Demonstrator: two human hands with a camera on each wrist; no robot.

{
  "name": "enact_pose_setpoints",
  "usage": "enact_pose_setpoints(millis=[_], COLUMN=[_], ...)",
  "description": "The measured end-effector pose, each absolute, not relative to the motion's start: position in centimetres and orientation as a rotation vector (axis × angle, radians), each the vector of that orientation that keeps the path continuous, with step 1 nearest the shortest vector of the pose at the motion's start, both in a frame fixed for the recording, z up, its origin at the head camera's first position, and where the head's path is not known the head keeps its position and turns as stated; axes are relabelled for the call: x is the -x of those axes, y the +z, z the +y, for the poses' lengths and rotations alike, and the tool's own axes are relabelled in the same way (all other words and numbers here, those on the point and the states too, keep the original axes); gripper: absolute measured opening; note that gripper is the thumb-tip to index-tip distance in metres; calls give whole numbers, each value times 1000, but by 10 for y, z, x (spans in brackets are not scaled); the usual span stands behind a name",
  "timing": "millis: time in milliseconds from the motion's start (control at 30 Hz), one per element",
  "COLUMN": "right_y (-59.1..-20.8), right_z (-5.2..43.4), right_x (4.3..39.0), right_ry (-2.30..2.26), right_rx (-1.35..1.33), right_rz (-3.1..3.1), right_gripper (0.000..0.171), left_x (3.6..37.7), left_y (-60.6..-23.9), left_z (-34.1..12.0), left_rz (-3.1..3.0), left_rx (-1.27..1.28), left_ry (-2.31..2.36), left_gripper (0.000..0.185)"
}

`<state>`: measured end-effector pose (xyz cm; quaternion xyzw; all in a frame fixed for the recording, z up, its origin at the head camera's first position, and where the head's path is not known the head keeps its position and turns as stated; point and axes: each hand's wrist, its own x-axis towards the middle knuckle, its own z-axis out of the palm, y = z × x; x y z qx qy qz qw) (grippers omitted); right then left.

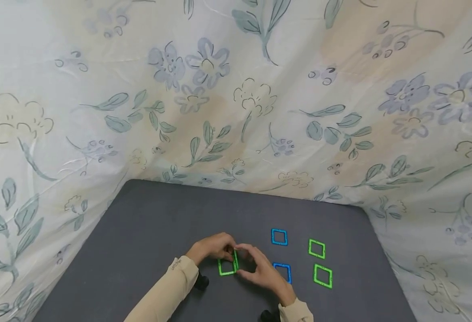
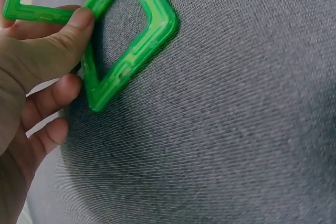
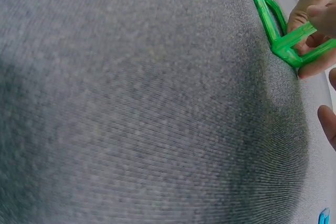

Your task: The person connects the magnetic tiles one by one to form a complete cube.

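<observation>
Two green square magnetic tile frames meet along an edge near the table's middle. One tile [image 1: 226, 273] lies flat; the other tile [image 1: 236, 261] stands up from its right side. My left hand [image 1: 218, 245] pinches the standing tile near the joint, its thumb pressing there in the left wrist view, the remaining fingers loosely bent. From the right, my right hand [image 1: 265, 272] holds the standing tile between thumb and index finger, one at each end. In the right wrist view the joined corner [image 3: 286, 53] shows, while much of the right hand falls outside the picture.
Right of the hands lie a blue square tile [image 1: 280, 244] and a second blue tile [image 1: 282, 264], partly covered by the right hand. Farther right are a green tile [image 1: 317, 256] and another green one [image 1: 315, 273]. Flowered cloth [image 1: 203, 107] surrounds the dark grey table [image 1: 159, 214].
</observation>
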<state>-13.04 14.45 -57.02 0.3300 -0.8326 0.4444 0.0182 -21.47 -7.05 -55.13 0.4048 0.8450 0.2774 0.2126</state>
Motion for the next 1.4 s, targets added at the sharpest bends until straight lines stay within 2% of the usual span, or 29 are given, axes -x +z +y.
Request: enact_pose_setpoints(millis=[267,500,833,1167,1267,1400], right_y=[-568,-560,-543,-536,-539,-539], right_z=[145,150,199,229,233,237], right_x=[126,122,121,102,99,99], right_ry=[1397,1378,1043,776,742,681], right_rx=[-1066,-1010,-713,-641,-627,-632], right_rz=[-2646,-2675,-2747,-3110,-3154,-3155], right_gripper=[67,75,80,102,101,86], left_x=[212,211,205,193,191,190], left_y=[-540,-540,-547,-558,-558,-556], left_z=[-68,-73,-89,-95,-96,-95], left_rz=[2336,2312,2311,2408,2434,2453], left_rx=[-1103,-1095,-1089,-1067,-1096,-1103], left_ry=[651,679,917,984,981,973], left_gripper=[15,9,10,11,11,8])
